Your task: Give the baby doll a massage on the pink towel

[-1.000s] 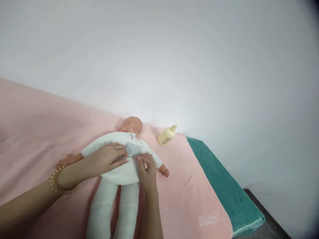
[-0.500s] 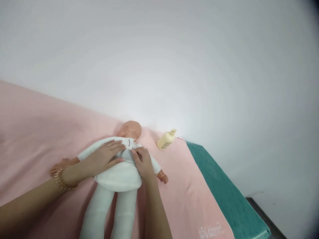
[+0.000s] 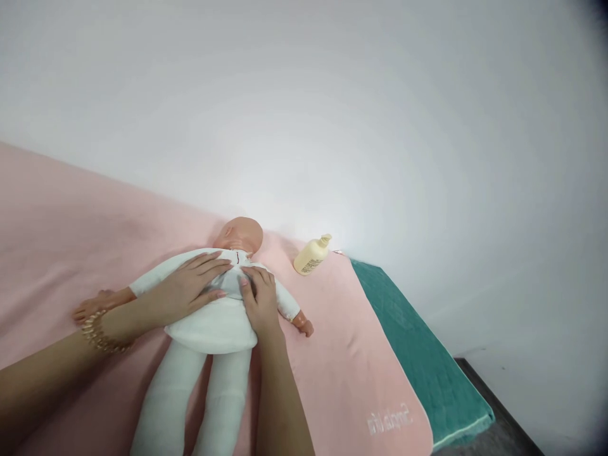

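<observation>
A baby doll (image 3: 218, 326) with a white cloth body lies face down or with its head turned away; which, I cannot tell. Its bare plastic head (image 3: 244, 233) points toward the wall, and its arms spread to both sides. My left hand (image 3: 192, 285) rests flat on the left of the doll's upper torso, fingers stretched out. On the right side of the torso lies my right hand (image 3: 261, 297), its fingers extended and thumb apart. Between the hands shows a greyish patch (image 3: 230, 283) on the torso. Neither hand grips anything.
A pale yellow pump bottle (image 3: 311, 256) stands right of the doll's head. Beneath everything is a pink sheet (image 3: 342, 367), with a green cover (image 3: 403, 329) along its right edge. A white wall (image 3: 304, 114) rises behind. A dark ledge (image 3: 494, 405) shows at lower right.
The whole scene sits slightly further left and higher in view. My hands stay on the doll's torso, a little further apart, with more of the greyish patch showing between them.
</observation>
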{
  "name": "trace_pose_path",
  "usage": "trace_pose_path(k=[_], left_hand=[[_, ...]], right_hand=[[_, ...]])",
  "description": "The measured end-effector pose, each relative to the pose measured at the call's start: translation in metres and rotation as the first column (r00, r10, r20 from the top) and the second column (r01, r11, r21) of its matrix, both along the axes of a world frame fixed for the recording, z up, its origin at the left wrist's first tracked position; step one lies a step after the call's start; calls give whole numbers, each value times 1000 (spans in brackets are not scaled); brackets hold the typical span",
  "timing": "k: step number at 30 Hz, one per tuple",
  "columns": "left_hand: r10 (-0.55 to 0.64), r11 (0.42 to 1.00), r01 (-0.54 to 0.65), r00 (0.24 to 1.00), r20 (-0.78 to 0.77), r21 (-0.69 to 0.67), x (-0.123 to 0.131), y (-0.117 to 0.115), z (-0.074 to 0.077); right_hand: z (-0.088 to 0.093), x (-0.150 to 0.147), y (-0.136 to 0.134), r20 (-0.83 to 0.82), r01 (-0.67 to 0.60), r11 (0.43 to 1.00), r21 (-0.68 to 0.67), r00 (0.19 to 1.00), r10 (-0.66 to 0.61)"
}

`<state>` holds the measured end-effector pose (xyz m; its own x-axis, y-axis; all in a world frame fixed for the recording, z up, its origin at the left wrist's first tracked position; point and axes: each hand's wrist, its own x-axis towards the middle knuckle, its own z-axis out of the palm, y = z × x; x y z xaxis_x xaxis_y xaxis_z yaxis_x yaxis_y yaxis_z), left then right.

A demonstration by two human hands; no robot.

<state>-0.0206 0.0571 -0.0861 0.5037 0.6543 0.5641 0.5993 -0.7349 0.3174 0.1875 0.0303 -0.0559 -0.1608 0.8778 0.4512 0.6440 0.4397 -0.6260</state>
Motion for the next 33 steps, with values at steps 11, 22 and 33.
trace_pose_path(k=[11,22,33], left_hand=[[-3,998,5,999,-36,68,-2,3,-9],[52,995,-43,994,-92,90,-1,6,-17],[16,998,-16,1000,5,55,2,-11,12]], right_hand=[[-2,-1,1,5,4,1000,-8,1000,-4],[-3,0,5,66,-29,997,-69,997,34],[-3,15,-8,-139,-49,998,35,989,53]])
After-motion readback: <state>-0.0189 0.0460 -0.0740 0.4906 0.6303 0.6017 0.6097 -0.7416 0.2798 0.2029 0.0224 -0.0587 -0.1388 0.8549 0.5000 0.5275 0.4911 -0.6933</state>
